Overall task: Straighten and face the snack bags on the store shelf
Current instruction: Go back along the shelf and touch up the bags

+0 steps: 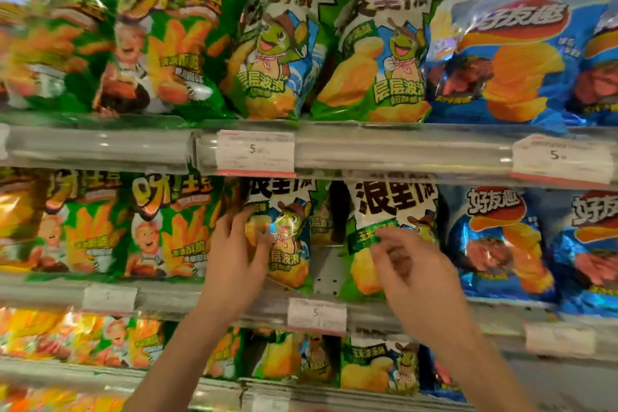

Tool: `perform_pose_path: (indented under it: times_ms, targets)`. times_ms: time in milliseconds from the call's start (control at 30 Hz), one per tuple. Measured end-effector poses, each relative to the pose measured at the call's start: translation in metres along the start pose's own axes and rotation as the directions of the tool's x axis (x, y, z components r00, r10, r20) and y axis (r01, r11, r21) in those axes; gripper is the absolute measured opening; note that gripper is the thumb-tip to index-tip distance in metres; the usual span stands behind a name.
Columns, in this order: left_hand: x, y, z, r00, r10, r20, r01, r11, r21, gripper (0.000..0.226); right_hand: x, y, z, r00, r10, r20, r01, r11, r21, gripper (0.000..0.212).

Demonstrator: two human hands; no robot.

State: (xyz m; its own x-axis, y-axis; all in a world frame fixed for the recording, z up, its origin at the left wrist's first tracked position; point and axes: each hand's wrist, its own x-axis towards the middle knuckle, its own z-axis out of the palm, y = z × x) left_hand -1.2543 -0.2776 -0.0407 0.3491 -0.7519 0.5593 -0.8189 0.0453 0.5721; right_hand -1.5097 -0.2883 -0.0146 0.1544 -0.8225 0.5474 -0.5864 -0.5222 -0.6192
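Presently left hand (235,254) grips the turtle snack bag (284,237) on the middle shelf (384,311); right hand (414,273), fingers loosely curled, hovers before the neighbouring bag (391,211), grip indeterminate.

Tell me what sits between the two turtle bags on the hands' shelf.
Head view: a gap showing the bare shelf back, with another turtle bag set farther back.
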Motion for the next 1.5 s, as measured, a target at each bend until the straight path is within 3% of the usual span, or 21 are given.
perform_pose_path:
  times_ms: [100,233,367,467,667,733,900,1067,1200,1500]
  targets:
    - [0.012,-0.004,0.004,0.999,-0.006,0.052,0.009,0.998,-0.068,0.056,0.013,-0.029,0.046,0.994,0.002,0.113,0.005,0.998,-0.057,0.041]
    - [0.017,-0.001,0.007,0.997,-0.045,0.058,0.056,0.978,-0.199,0.060,0.025,-0.050,0.087,0.943,0.215,0.255,-0.224,0.975,0.005,0.065]
    - [0.012,-0.002,0.010,0.999,-0.006,0.049,0.020,0.959,-0.283,0.058,0.027,-0.054,0.093,0.923,0.329,0.200,-0.370,0.902,0.223,0.059]
    - [0.019,-0.003,0.012,0.993,-0.108,0.055,0.121,0.925,-0.360,0.061,0.031,-0.053,0.095,0.912,0.375,0.169,-0.408,0.872,0.270,0.055]
    - [0.041,0.000,0.018,0.921,-0.242,0.307,0.369,0.795,-0.482,0.064,0.039,-0.057,0.098,0.872,0.442,0.212,-0.490,0.793,0.363,0.054]
    - [0.043,0.004,0.017,0.912,-0.256,0.321,0.391,0.782,-0.485,0.063,0.043,-0.058,0.097,0.852,0.468,0.235,-0.523,0.768,0.370,0.057]
    - [0.041,0.006,0.016,0.920,-0.261,0.291,0.386,0.726,-0.569,0.047,0.046,-0.055,0.100,0.868,0.455,0.200,-0.497,0.782,0.377,0.054]
    - [0.044,0.009,0.013,0.892,-0.272,0.361,0.440,0.704,-0.557,0.054,0.060,-0.050,0.107,0.869,0.443,0.222,-0.495,0.791,0.360,0.064]
    - [0.044,0.004,0.016,0.883,-0.276,0.379,0.443,0.756,-0.481,0.060,0.061,-0.048,0.112,0.879,0.416,0.231,-0.472,0.825,0.310,0.067]
    - [0.034,-0.001,0.019,0.938,-0.244,0.244,0.324,0.869,-0.375,0.065,0.055,-0.047,0.116,0.922,0.361,0.140,-0.386,0.884,0.264,0.075]
